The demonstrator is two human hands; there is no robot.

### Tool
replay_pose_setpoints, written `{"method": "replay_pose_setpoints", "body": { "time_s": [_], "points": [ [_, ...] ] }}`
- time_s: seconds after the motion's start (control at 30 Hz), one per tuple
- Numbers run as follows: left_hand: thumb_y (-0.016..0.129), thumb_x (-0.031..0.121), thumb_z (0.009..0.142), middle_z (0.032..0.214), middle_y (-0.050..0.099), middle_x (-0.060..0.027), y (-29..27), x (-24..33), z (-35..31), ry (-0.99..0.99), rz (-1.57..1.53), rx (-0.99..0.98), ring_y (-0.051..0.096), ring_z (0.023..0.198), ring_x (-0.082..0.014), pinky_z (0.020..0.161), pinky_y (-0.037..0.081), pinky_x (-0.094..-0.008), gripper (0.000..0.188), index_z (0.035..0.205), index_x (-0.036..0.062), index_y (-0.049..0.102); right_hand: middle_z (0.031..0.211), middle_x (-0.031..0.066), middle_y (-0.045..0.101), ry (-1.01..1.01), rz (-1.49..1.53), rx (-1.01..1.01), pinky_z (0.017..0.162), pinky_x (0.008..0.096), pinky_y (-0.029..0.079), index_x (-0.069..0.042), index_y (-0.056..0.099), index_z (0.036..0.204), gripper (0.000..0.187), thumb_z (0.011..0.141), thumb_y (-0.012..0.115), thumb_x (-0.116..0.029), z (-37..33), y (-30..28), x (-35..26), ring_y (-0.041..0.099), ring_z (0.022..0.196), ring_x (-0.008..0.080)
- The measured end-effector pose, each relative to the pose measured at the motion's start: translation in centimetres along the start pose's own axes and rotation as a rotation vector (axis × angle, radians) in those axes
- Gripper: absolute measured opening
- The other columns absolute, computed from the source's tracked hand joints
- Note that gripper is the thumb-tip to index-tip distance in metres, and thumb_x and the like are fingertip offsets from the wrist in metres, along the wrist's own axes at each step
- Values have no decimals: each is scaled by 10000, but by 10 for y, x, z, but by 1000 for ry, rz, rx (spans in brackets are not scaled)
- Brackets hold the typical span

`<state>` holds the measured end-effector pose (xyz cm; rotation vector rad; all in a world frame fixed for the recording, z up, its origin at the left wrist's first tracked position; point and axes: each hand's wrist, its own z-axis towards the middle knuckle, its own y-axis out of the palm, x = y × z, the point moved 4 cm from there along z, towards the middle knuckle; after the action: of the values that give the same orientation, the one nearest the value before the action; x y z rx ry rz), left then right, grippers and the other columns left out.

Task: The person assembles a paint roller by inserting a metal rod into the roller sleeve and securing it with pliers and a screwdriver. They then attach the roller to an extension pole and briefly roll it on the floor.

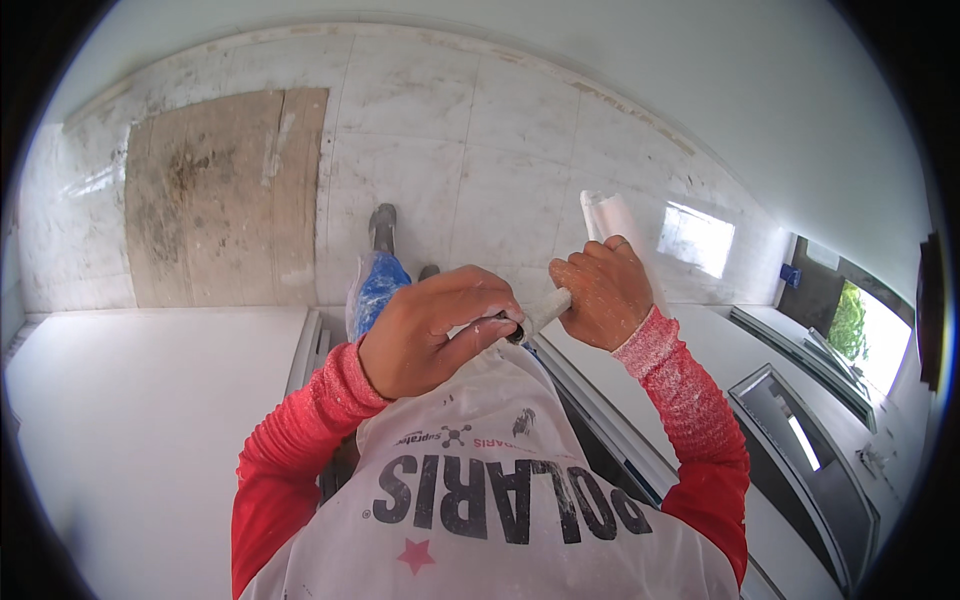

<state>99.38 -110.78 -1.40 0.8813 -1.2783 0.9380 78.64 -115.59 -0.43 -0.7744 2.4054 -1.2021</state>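
My right hand (606, 290) is closed around a white, dust-coated tool handle (548, 307) in front of my apron. Beyond its knuckles, a pale, long, flat-looking piece (608, 217) sticks out over the floor; whether it belongs to the same tool, I cannot tell. At the handle's near end sits a small dark round end piece (515, 332). My left hand (432, 325) pinches this piece between thumb and fingers. White dust covers both hands and the red sleeve cuffs.
A brown cardboard sheet (225, 200) lies on the smeared tiled floor (400, 110) at the left. White panels (150, 390) stand close by on the left. Framed glass panels (800, 450) lean at the right near a bright opening (880, 335). A pale wall curves along the far side.
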Motion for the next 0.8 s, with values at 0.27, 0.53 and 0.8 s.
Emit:
{"method": "replay_pose_setpoints", "body": {
  "time_s": [0.27,0.53,0.8],
  "points": [
    [648,24,904,985,664,-122,10,-1,15,10,-30,-29,666,820,-261,732,528,-327,140,1040,5,671,695,89,646,24,42,11,866,427,441,-93,656,782,108,690,700,-125,-4,0,9,621,790,266],
    [570,254,1006,1023,692,-146,23,-16,30,89,-274,-92,652,1009,-295,904,503,-413,307,1090,-10,702,671,72,643,8,87,128,804,409,440,-113,658,776,110,722,695,-202,-9,3,13,619,755,251],
    [466,301,1057,855,662,-114,57,-25,42,152,-750,-150,625,1043,-285,1045,424,-444,424,854,-6,678,649,18,645,-47,144,238,753,380,439,-166,669,776,120,789,660,-285,-7,3,5,632,717,228]
  ]
}}
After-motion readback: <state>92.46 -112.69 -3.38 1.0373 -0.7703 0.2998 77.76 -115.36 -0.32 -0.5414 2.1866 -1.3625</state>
